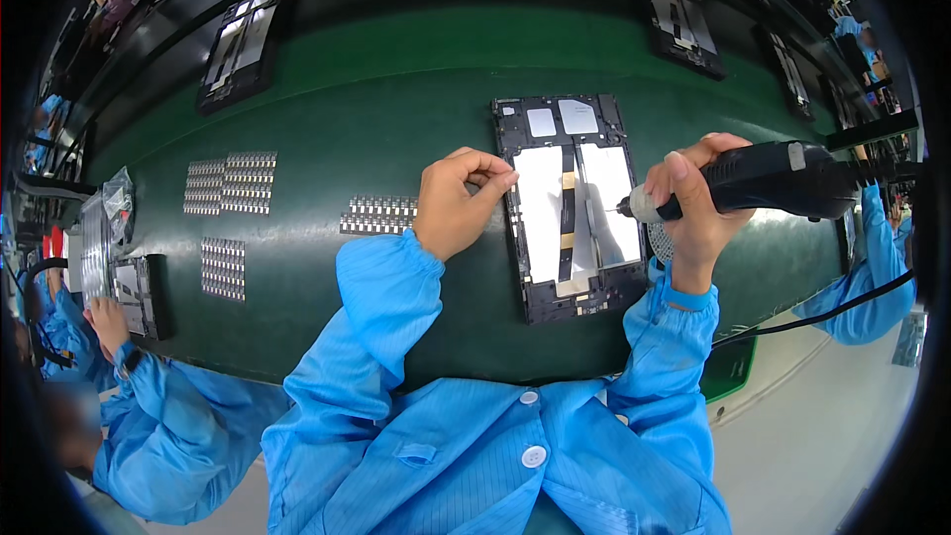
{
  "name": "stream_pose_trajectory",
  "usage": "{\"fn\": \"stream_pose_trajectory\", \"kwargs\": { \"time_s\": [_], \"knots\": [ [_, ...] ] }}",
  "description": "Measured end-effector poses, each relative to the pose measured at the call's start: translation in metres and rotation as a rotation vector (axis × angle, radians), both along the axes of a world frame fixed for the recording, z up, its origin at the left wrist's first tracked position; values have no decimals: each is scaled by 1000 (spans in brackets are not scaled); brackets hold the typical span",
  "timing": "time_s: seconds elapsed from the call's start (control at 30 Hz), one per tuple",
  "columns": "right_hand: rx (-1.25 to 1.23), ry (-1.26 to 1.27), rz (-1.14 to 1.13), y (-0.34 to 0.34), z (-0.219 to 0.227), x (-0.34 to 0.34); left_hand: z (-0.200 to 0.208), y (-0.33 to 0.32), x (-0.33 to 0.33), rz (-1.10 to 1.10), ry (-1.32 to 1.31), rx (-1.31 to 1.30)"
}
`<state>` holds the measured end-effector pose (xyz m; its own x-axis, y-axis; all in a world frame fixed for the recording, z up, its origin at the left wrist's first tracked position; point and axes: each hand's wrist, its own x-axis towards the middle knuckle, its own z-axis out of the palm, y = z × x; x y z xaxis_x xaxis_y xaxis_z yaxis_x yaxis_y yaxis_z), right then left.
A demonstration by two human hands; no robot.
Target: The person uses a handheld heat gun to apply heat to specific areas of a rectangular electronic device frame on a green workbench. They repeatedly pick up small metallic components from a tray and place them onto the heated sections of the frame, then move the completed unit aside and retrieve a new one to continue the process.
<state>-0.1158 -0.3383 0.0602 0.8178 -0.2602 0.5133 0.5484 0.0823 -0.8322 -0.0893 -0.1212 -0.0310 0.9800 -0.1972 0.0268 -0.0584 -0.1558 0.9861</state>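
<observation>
An opened tablet (540, 228) with a black frame, silver plates and a dark flat cable down its middle lies on the green bench. My left hand (458, 196) is at its left edge, thumb and forefinger pinched together; whatever is between them, if anything, is too small to make out. My right hand (698, 203) grips a black electric screwdriver (778, 180), held nearly level above the tablet's right side. Its thin bit points left over the silver plate. Beside my left wrist lies a sheet of small metal parts (371, 215), partly hidden by that hand.
More sheets of small parts (248, 183) lie to the left. Other opened tablets stand at the far left (243, 45) and far right (684, 20). A co-worker in blue (188, 436) handles another tablet (139, 292) at left. The screwdriver's black cable (822, 315) runs at right.
</observation>
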Motion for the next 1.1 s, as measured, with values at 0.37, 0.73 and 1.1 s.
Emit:
{"fn": "stream_pose_trajectory", "kwargs": {
  "time_s": [0.37,0.73,1.1],
  "knots": [
    [15,-8,18,14,5,-1,14,-6,-18,133,-119,172],
    [22,13,191,46,5,2,30,-7,-49,0,-505,307],
    [-405,-135,252,57,10,4,24,-6,-49,-25,-568,364]
  ]
}}
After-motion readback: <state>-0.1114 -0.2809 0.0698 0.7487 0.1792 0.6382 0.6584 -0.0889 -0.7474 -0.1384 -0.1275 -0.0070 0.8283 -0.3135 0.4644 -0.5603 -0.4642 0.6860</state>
